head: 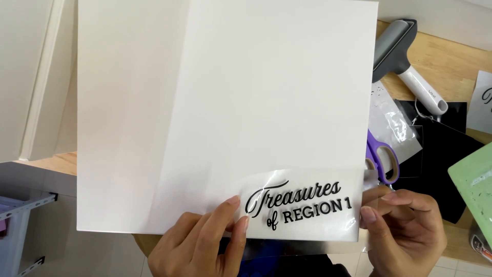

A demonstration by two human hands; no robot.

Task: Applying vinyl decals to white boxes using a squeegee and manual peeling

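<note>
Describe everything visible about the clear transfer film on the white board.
The clear transfer film is a glossy, see-through rectangle carrying black lettering, lying across the lower right corner of the white board. The left hand presses its left part with thumb and finger; the right hand pinches its right edge.

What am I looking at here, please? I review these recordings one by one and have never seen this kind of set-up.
There is no machine: a person works with bare hands, filmed by one camera worn on the head, looking down. The left hand presses its thumb on a clear film with black lettering laid on the lower corner of a white board, which stands up before the camera. The right hand pinches the film's right edge. Behind, on a wooden table, lie purple-handled scissors, a grey and white roller tool, black sheets and a green mat.
</note>
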